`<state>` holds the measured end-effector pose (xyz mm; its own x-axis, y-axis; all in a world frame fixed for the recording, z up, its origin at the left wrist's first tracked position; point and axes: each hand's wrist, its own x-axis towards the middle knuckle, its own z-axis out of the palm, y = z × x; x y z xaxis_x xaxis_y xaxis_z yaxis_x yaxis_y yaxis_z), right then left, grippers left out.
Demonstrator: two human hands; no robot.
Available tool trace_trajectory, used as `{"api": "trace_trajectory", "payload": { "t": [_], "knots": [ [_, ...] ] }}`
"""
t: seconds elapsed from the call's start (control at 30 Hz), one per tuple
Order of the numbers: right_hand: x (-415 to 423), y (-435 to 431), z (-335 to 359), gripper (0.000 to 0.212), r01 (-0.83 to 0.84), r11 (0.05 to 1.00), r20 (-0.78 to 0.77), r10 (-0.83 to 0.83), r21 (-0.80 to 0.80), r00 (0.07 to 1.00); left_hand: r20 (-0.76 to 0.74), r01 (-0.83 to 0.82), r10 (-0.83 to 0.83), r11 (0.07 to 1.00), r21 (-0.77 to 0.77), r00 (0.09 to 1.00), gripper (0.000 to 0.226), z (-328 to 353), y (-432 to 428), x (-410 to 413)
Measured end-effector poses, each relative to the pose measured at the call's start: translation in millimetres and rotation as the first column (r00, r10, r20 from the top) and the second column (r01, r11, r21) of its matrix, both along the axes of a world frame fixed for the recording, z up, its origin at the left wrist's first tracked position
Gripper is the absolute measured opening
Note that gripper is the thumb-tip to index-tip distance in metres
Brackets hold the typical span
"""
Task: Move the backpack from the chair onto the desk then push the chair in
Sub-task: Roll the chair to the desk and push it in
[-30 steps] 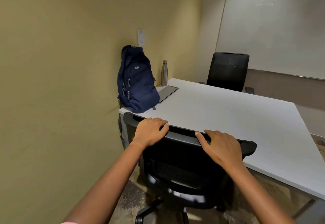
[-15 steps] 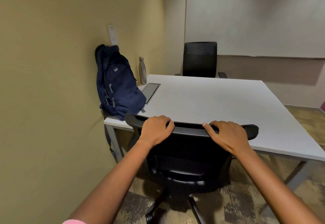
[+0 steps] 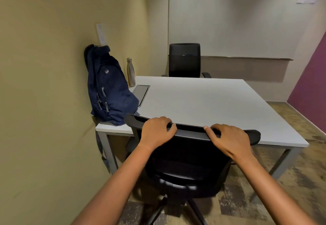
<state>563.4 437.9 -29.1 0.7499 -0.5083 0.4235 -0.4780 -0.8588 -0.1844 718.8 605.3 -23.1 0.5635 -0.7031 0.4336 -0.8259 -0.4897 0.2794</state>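
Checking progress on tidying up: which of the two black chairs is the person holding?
The near chair: the left hand and right hand both grip its backrest top. The far chair across the desk stands untouched.

Backpack [image 3: 109,90]: navy, upright on desk's near-left corner, leaning on yellow wall [image 3: 44,83].
Desk [image 3: 211,104]: white top, grey legs.
Chair [image 3: 185,157]: black, backrest top at desk's near edge, seat partly under.
L hand [image 3: 156,130]: fingers curled over backrest top, left part.
R hand [image 3: 229,139]: same grip, right part.
Bottle [image 3: 130,72]: steel, standing behind backpack.
Far chair [image 3: 184,60]: black, opp. side of desk.
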Motion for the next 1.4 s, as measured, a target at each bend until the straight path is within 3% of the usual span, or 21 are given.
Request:
{"api": "trace_trajectory", "payload": {
  "t": [0.17,0.5,0.63,1.13,1.23,1.33,1.4],
  "knots": [
    [14,-5,2,0.057,0.025,1.000,0.016,-0.026,0.006,1.000,0.025,-0.006,0.007,1.000,-0.031,1.000,0.049,2,-6,14],
    [52,-31,3,0.055,0.019,0.999,0.029,-0.020,0.039,0.999,0.018,-0.040,0.040,0.999,-0.013,0.999,0.028,2,-31,50],
    [69,-46,3,0.055,0.003,0.998,0.009,-0.003,0.065,1.000,0.002,-0.048,0.048,0.998,-0.034,0.999,0.036,1,-43,62],
    [90,-83,7,0.044,-0.018,0.995,-0.007,0.019,0.098,1.000,0.021,-0.085,0.087,0.993,-0.079,0.996,0.030,-5,-71,76],
    [72,-73,0,0.040,0.050,0.997,0.046,-0.053,0.053,0.998,0.038,-0.092,0.093,0.996,-0.020,0.995,0.032,-8,-66,58],
    [73,-61,-12,0.048,0.051,0.999,0.292,-0.049,0.002,0.955,0.070,-0.082,0.089,0.992,-0.091,0.994,0.047,-9,-67,57],
    [75,-54,-16,0.054,0.073,0.997,0.343,-0.077,0.026,0.936,0.088,-0.112,0.129,0.978,-0.173,0.988,0.050,-6,-67,56]
  ]
}}
